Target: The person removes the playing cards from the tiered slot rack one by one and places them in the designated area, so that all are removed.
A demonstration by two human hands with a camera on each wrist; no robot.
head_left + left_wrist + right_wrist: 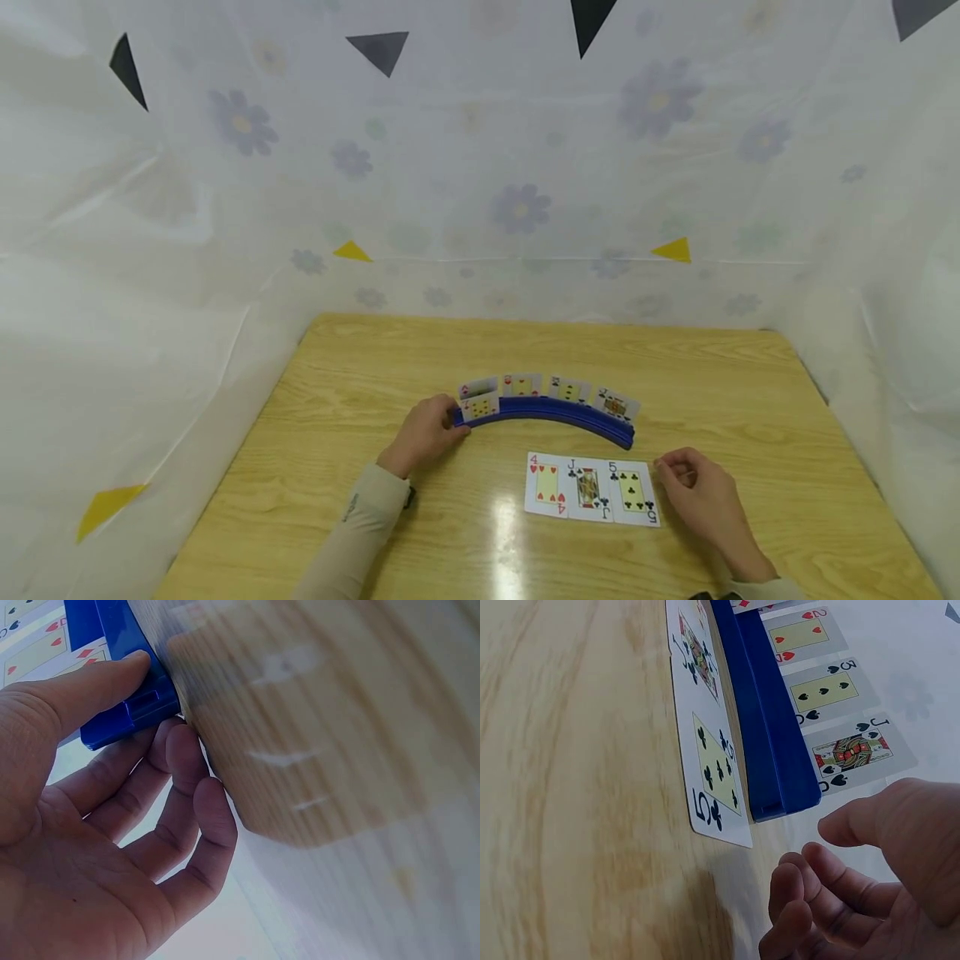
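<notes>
**Steadying the card holder, three cards laid out in front**

Mid-way through work with playing cards, by the look of it: a curved blue card holder (551, 414) standing near the middle of the wooden desk (352, 367), bowed toward the far edge, with four or five cards upright in its slot. Among them, in the right wrist view: a two of hearts (801, 634), a three of clubs (826, 690) and a jack of clubs (853, 750).

Flat on the desk just on the near side of the holder, a row of three face-up cards, edges overlapping or touching: four of hearts (547, 485), jack of clubs (588, 489), five of clubs (633, 492).

Left hand (424, 433) at the holder's left end, thumb (97, 686) pressed on the blue plastic, fingers (184, 754) curled under and behind it; gripping that end, seemingly to steady it. Forearm in a beige sleeve, angled in from the near edge.

Right hand (701, 492) resting on the desk just right of the five of clubs, fingers loosely curled, thumb forward, nothing held. Fingertips near the card's right edge, not clearly touching.

Likely next move: picking up one of the flat cards. Calls for a fingertip slide or nail lift at the edge, since a card lying flat on smooth wood offers little purchase, and for keeping the holder from shifting.
</notes>
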